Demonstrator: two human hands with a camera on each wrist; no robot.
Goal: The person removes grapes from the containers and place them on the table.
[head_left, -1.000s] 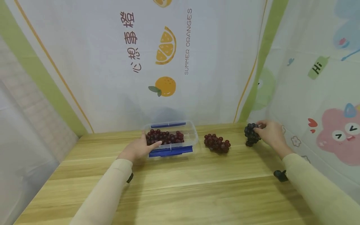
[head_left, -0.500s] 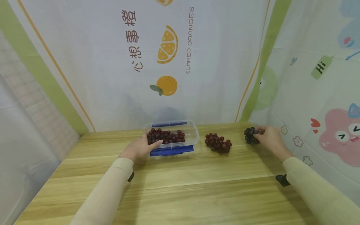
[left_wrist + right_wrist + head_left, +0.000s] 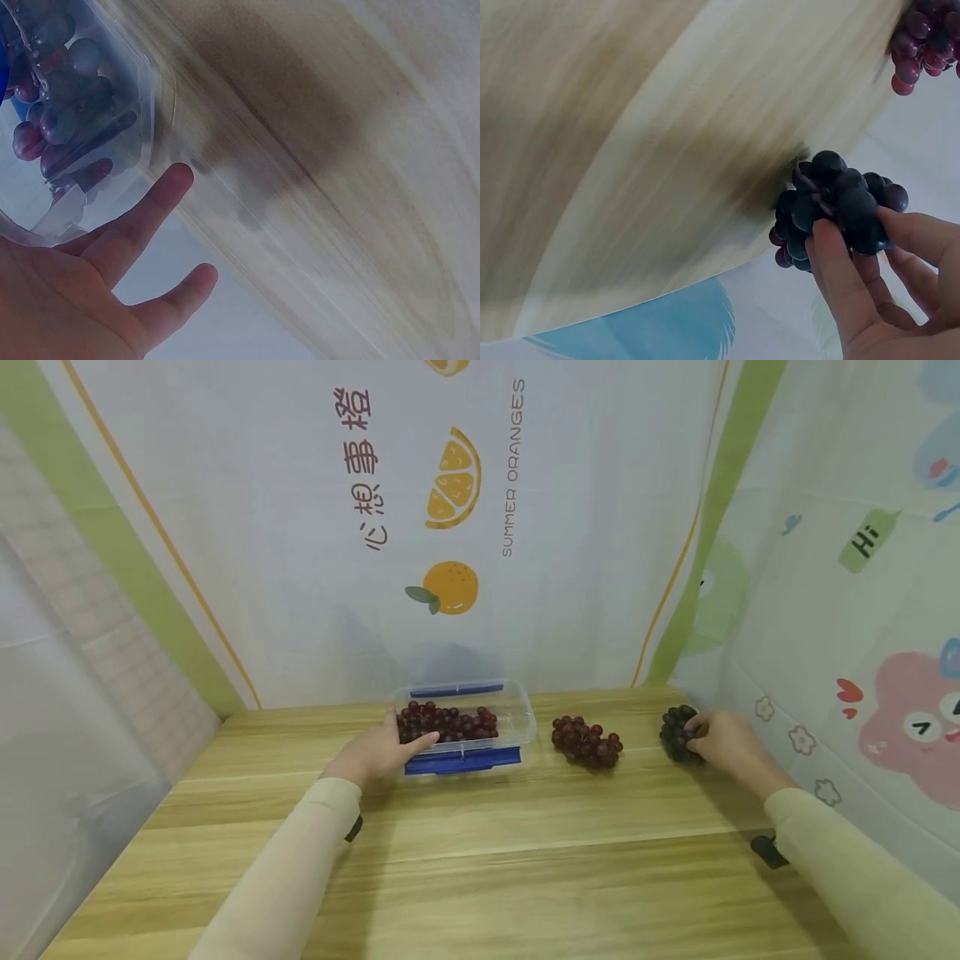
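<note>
In the head view, a clear plastic container (image 3: 517, 724) with blue side clips stands at the back of the table and holds a bunch of dark red grapes (image 3: 450, 722). My left hand (image 3: 375, 752) rests against its left end, thumb along the front rim. Straight, spread fingers (image 3: 142, 225) show beside the container's wall in the left wrist view. At the back right, my right hand (image 3: 727, 743) pinches a bunch of black grapes (image 3: 677, 733) between thumb and fingers; the right wrist view shows this bunch (image 3: 832, 195) close up. Whether it touches the table is unclear.
Another bunch of red grapes (image 3: 587, 743) lies between the container and my right hand. The wooden table (image 3: 525, 877) meets a white cloth (image 3: 585, 568) with orange prints behind it. A patterned cloth (image 3: 817, 635) bounds the right side.
My right hand has moved slightly nearer and lower with the black grapes, whose bunch has turned. The left hand keeps its place on the container. The head view has shifted a little.
</note>
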